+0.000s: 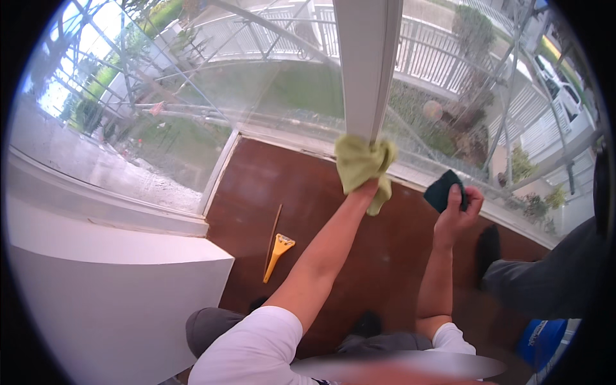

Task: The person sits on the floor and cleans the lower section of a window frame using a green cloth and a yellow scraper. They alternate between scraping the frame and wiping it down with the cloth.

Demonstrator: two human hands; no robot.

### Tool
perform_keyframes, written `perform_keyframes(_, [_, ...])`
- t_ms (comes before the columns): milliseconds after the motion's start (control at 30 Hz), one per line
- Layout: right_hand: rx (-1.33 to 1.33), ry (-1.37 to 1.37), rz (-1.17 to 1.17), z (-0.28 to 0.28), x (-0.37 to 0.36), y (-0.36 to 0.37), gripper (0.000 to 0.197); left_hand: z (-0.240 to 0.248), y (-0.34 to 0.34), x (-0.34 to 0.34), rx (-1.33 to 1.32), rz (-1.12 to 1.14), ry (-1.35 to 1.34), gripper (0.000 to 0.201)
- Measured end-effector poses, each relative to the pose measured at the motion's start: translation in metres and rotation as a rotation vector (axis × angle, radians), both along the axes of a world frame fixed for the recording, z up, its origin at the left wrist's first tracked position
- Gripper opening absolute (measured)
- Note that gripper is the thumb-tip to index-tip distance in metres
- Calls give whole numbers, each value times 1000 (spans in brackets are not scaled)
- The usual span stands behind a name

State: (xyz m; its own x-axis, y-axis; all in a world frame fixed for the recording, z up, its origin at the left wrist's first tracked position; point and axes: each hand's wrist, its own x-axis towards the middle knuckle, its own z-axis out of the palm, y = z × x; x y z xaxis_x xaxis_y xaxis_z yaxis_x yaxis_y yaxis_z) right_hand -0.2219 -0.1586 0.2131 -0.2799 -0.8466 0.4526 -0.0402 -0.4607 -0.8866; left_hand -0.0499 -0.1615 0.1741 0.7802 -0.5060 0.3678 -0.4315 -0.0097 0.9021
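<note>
The left hand (368,187), mostly hidden, is wrapped in the cloth (363,162) by the post (366,70); the right hand (459,210) pinches the pad (441,191) ahead of it, near the glass (420,119). The pad might slip, seemingly held by one edge; grit in the cloth could scratch the glass; a careless step could catch the scraper (276,258), on the floor (378,256) behind and left of the left hand. The cloth looks soft, crumpled; the pad flat, dark; the scraper stiff, flare-headed.
</note>
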Motion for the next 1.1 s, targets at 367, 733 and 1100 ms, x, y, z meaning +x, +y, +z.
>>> perform_keyframes(367, [-145, 466, 170, 13, 134, -26, 32, -78, 60, 5, 686, -41, -52, 34])
perform_keyframes(733, [-278, 569, -193, 3, 166, -20, 39, -66, 110, -3, 772, -220, 194, 27])
perform_keyframes(1100, [-301, 560, -223, 18, 169, -19, 36, -61, 114, -4, 535, -195, 459, 26])
